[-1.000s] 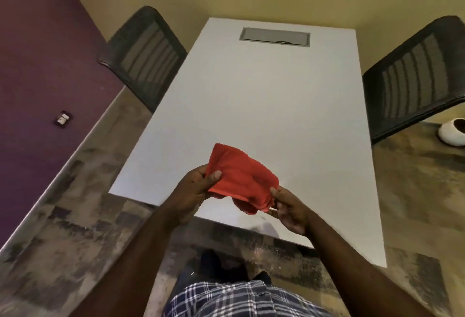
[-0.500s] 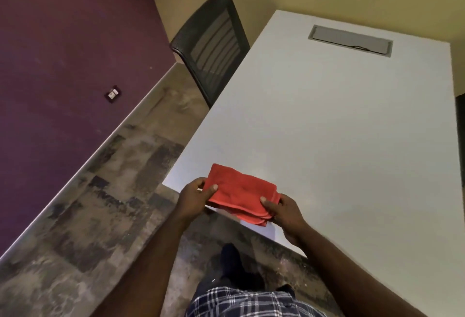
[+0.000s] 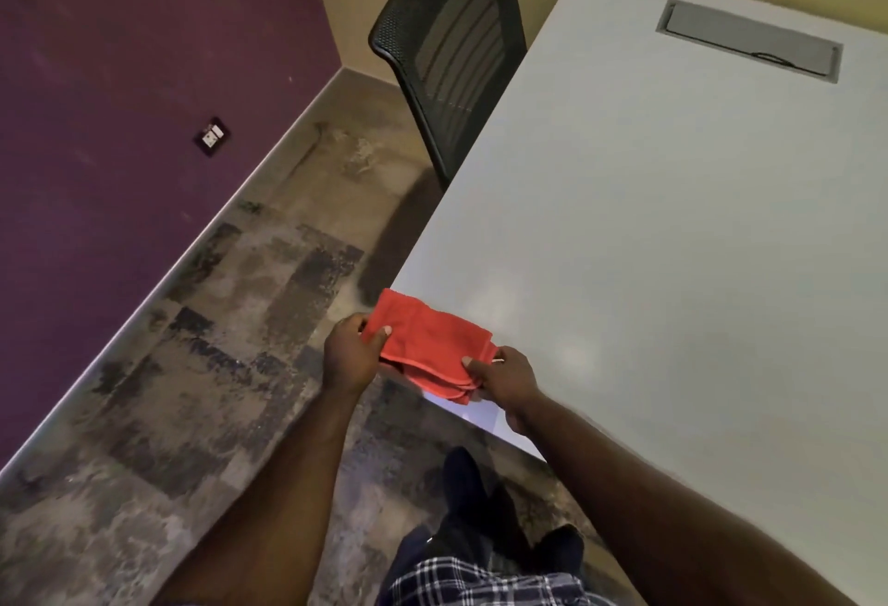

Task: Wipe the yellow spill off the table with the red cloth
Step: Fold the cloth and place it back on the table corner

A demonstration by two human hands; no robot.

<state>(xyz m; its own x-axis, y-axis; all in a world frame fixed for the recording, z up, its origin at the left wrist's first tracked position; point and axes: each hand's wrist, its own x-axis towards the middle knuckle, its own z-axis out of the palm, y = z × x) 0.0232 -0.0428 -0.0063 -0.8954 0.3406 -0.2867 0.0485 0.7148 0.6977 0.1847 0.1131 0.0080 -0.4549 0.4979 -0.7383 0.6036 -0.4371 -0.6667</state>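
The red cloth (image 3: pixel 430 345), folded into a layered pad, was held between both hands at the near left corner of the white bench (image 3: pixel 672 245). The left hand (image 3: pixel 353 355) gripped the cloth's left end, thumb pressed on its top face and fingers curled beneath. The right hand (image 3: pixel 504 377) pinched the cloth's right end, thumb on top near the stacked hem edges. Whether the cloth rested on the bench surface or was held just above it could not be determined; its lower edge overhung the bench's near edge. No yellow spill was discernible on the visible part of the bench surface.

A grey recessed panel (image 3: pixel 749 40) was set into the far end of the bench. A black mesh-backed chair (image 3: pixel 451 43) stood against the bench's left side. A small wall outlet (image 3: pixel 212 137) was mounted low on the purple wall (image 3: pixel 120 76). The floor (image 3: pixel 192 389) showed mottled grey and brown patterning. Dark trousers and a plaid garment (image 3: pixel 471 581) were visible at the bottom.
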